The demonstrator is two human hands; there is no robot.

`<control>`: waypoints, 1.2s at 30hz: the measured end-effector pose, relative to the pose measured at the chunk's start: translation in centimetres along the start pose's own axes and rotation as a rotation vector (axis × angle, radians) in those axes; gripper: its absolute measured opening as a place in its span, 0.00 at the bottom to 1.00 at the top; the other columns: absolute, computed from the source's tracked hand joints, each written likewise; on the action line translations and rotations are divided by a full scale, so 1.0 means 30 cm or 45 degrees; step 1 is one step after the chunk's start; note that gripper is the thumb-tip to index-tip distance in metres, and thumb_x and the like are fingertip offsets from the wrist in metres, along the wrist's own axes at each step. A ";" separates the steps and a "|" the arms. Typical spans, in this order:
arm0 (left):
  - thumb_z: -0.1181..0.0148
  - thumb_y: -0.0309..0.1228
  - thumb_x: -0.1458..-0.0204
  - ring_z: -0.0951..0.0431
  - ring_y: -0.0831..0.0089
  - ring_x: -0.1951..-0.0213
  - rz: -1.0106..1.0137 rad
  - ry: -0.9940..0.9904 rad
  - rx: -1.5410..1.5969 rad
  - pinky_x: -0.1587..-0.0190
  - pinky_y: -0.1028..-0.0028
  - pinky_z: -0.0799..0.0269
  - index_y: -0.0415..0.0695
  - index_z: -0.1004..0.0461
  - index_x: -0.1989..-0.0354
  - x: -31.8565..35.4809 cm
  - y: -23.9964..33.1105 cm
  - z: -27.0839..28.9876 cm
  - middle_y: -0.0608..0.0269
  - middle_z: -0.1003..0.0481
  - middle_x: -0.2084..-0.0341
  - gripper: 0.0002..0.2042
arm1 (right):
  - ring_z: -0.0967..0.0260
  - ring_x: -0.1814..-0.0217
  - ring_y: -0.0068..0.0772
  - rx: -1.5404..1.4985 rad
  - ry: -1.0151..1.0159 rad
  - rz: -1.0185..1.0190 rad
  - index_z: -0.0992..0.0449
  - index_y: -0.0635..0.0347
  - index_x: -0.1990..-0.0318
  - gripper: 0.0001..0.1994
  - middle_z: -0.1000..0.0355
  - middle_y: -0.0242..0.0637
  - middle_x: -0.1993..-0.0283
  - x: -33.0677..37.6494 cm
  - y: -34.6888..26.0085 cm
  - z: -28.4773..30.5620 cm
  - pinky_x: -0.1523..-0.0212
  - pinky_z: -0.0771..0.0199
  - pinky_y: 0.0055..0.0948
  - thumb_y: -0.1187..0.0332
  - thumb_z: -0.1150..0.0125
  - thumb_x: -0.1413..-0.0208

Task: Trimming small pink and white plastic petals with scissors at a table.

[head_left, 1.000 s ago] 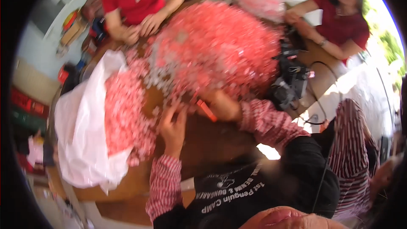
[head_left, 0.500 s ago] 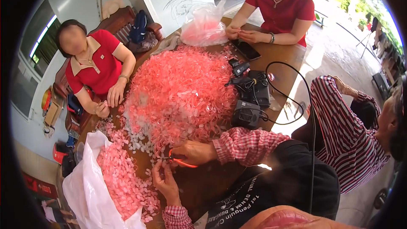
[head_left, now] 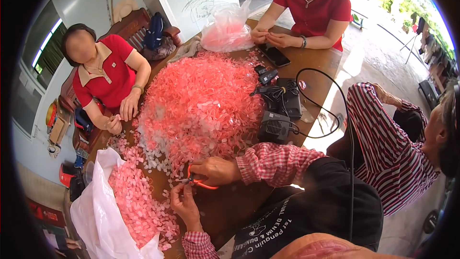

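In my right hand (head_left: 218, 170) are orange-handled snips (head_left: 205, 185), its fingers closed round the handles. The short dark blades point left, toward my left fingertips. My left hand (head_left: 186, 207) sits just below the blades, thumb and finger pinched together; what lies between them is too small to make out. Beyond both hands rises a large pile of pink, thin, ring-like plastic pieces (head_left: 201, 100). To the left of my left hand, small flat pink pieces (head_left: 139, 194) spill from the mouth of a white bag (head_left: 102, 206).
Black devices with coiled cables (head_left: 275, 127) and a phone (head_left: 274, 55) lie on the right of the wooden table (head_left: 318, 62). A clear bag of pink pieces (head_left: 226, 33) stands at the back. Two people in red handle small pieces; another in stripes sits at right.
The snips' handles look slightly wider apart, and my hands have shifted a little left in the picture. The whole view has moved slightly too.
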State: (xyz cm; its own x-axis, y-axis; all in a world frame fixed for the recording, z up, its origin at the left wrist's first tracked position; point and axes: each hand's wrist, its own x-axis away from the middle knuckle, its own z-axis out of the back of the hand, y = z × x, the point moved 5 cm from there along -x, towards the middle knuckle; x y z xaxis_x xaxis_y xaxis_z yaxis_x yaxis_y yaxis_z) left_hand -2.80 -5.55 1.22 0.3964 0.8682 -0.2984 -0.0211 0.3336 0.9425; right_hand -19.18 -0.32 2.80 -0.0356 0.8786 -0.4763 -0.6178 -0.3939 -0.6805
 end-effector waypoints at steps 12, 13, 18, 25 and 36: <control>0.42 0.35 0.42 0.27 0.79 0.75 0.105 -0.078 0.186 0.73 0.81 0.29 0.37 0.27 0.67 -0.007 0.015 0.010 0.64 0.26 0.73 0.12 | 0.29 0.65 0.51 0.082 -0.059 0.188 0.32 0.62 0.57 0.17 0.33 0.41 0.59 0.003 -0.042 0.000 0.72 0.29 0.43 0.69 0.36 0.54; 0.42 0.35 0.42 0.27 0.79 0.75 0.100 -0.076 0.189 0.73 0.81 0.29 0.37 0.27 0.67 -0.003 0.011 0.010 0.64 0.26 0.73 0.12 | 0.29 0.65 0.51 0.066 -0.075 0.244 0.32 0.61 0.57 0.17 0.32 0.41 0.59 0.006 -0.053 -0.004 0.72 0.29 0.44 0.68 0.36 0.54; 0.44 0.33 0.41 0.29 0.81 0.77 0.185 -0.083 0.297 0.73 0.81 0.32 0.38 0.27 0.67 0.011 -0.001 0.026 0.63 0.24 0.74 0.10 | 0.28 0.66 0.51 -0.035 -0.048 0.237 0.30 0.62 0.58 0.16 0.29 0.44 0.64 0.023 -0.066 0.003 0.69 0.29 0.42 0.66 0.35 0.53; 0.44 0.29 0.43 0.27 0.78 0.68 0.035 -0.031 -0.061 0.65 0.79 0.32 0.38 0.26 0.62 -0.033 0.031 0.017 0.64 0.26 0.68 0.07 | 0.34 0.67 0.17 -0.518 0.137 -0.076 0.26 0.62 0.62 0.07 0.30 0.30 0.72 -0.010 0.006 0.089 0.67 0.30 0.26 0.73 0.36 0.47; 0.46 0.22 0.42 0.22 0.71 0.57 0.208 -0.243 0.576 0.55 0.74 0.25 0.37 0.27 0.53 0.004 -0.003 0.008 0.57 0.24 0.57 0.10 | 0.32 0.68 0.12 -0.754 0.004 -0.410 0.25 0.61 0.58 0.07 0.26 0.28 0.62 -0.028 0.024 -0.001 0.74 0.32 0.14 0.70 0.41 0.42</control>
State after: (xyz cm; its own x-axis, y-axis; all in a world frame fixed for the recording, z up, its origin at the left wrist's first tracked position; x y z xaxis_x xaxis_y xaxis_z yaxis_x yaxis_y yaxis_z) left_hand -2.54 -5.55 1.13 0.5826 0.7990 -0.1491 0.2857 -0.0296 0.9579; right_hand -19.56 -1.34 2.67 0.0815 0.9765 -0.1995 -0.0622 -0.1948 -0.9789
